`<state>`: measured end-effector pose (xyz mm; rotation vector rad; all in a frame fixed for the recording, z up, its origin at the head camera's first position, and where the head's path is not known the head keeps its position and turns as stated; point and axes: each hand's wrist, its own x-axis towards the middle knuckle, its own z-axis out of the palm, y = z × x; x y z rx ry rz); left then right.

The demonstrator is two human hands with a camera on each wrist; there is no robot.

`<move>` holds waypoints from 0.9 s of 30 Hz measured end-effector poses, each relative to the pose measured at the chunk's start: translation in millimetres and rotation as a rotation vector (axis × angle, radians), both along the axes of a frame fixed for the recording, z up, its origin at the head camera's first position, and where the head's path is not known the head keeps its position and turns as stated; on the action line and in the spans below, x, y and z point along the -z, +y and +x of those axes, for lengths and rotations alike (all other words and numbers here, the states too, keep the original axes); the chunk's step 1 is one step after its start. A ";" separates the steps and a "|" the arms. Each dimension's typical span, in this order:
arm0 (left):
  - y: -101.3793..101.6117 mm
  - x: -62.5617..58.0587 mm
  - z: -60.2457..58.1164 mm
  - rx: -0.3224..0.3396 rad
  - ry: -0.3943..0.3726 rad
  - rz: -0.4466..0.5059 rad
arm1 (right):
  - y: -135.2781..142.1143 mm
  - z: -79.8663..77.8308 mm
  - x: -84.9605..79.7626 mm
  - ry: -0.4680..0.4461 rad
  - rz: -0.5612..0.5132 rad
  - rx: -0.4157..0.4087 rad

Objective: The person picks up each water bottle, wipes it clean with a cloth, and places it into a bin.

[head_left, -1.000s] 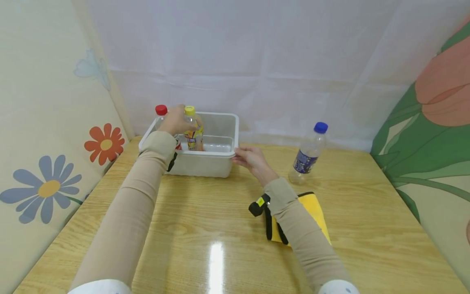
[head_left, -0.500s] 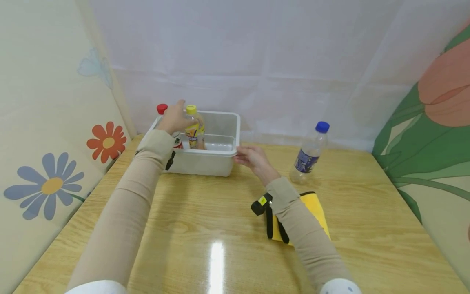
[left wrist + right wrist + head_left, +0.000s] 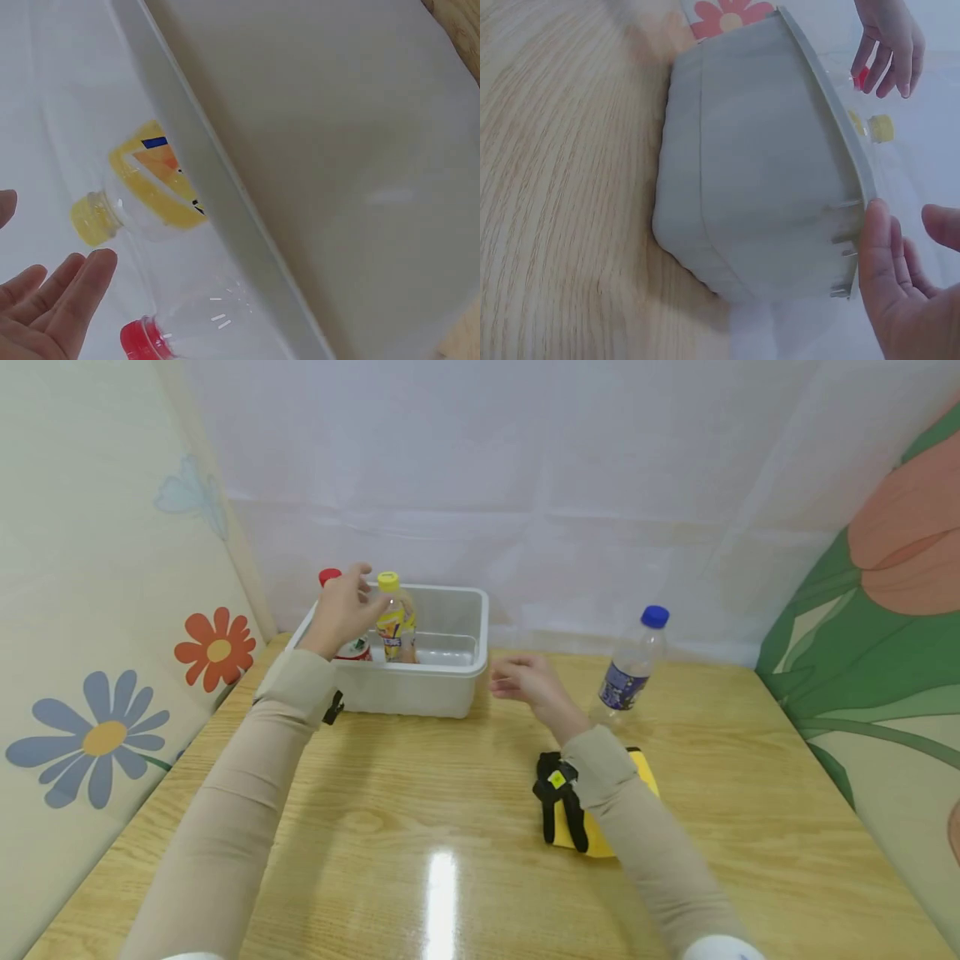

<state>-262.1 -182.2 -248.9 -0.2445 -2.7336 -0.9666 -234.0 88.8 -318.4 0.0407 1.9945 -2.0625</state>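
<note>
Red-capped bottle [image 3: 357, 648] partly hidden behind left hand [image 3: 342, 612]; yellow-capped bottle's [image 3: 395, 628] base behind bin wall [image 3: 412, 692].

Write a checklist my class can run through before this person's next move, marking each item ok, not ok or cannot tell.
1. Left hand free: ok, it is over the box and holds nothing.
2. Right hand free: ok, it is beside the box and grips nothing.
3. Yellow-capped bottle in the box: ok, it stands upright.
4. Red-capped bottle in the box: ok, though partly hidden in the head view.
5. Blue-capped bottle in the box: not ok, it stands on the table.
6. Yellow cap screwed tight: cannot tell.
</note>
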 end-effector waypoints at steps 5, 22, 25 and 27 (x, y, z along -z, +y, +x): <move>3.8 3.0 12.9 0.002 0.119 0.038 | 8.0 8.9 -5.0 0.045 0.033 0.002; 25.7 26.8 59.9 0.202 0.487 0.160 | 45.6 53.5 -16.4 0.238 0.313 -0.156; 28.7 31.1 66.4 0.228 0.503 0.174 | 53.6 60.2 -14.6 0.291 0.381 -0.183; 30.4 34.3 71.3 0.237 0.483 0.193 | 58.8 64.5 -12.4 0.321 0.415 -0.201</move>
